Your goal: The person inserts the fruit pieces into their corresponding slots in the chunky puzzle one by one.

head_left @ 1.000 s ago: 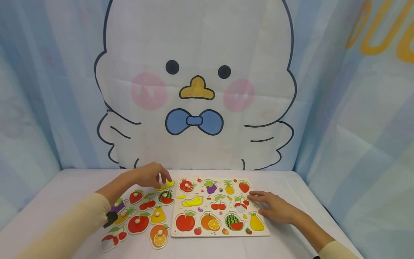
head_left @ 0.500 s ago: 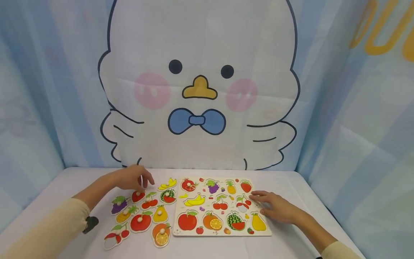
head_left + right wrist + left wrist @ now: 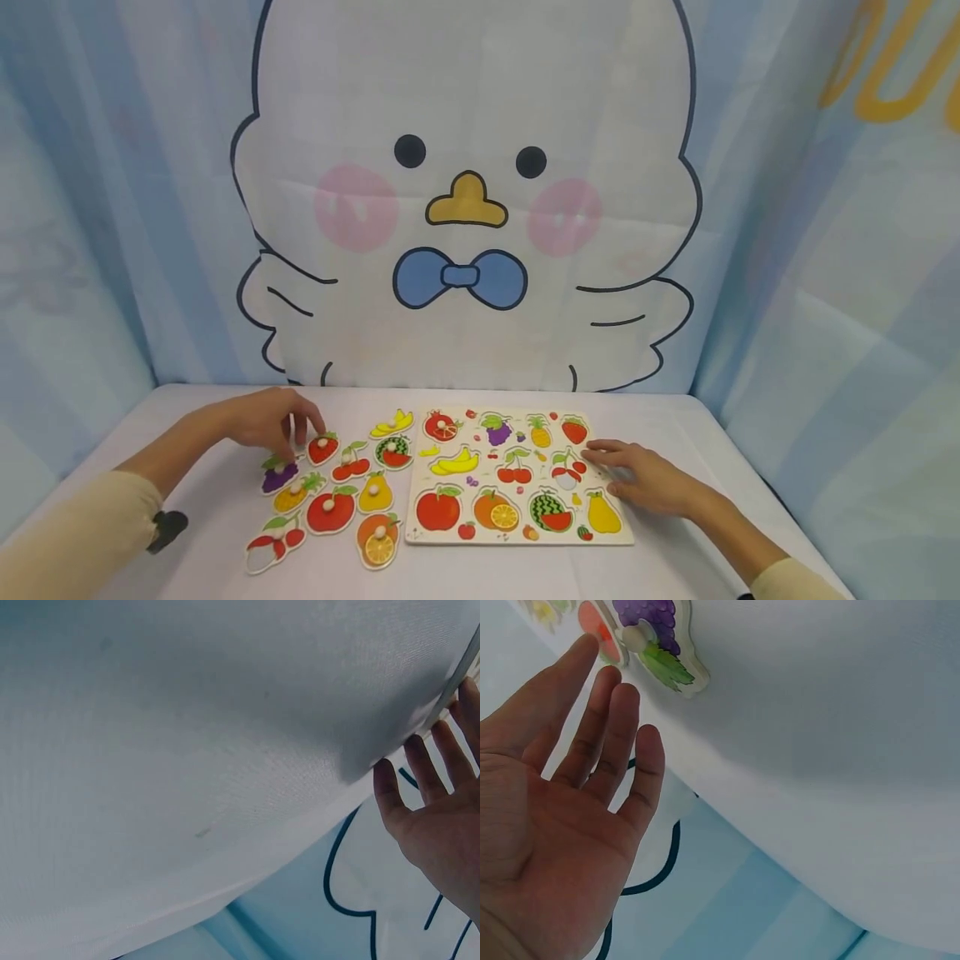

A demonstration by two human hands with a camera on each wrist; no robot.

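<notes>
- Purple grape piece (image 3: 279, 479) on the table (image 3: 570, 575), left of the pale puzzle board (image 3: 468, 497), with the pineapple piece (image 3: 291, 500) just beside.
- Above it, left hand (image 3: 262, 417) with fingers loosely spread, nothing gripped; thumb tip right at the leafy end of the grapes, contact impossible to tell; index fingertip near the strawberry piece (image 3: 322, 451).
- Right hand (image 3: 651, 478) relaxed, fingers nearly straight, nothing gripped, fingertips at the board's right edge.
- Behind the table, cloth backdrop (image 3: 465, 346) with printed white bird and blue bow tie.
</notes>
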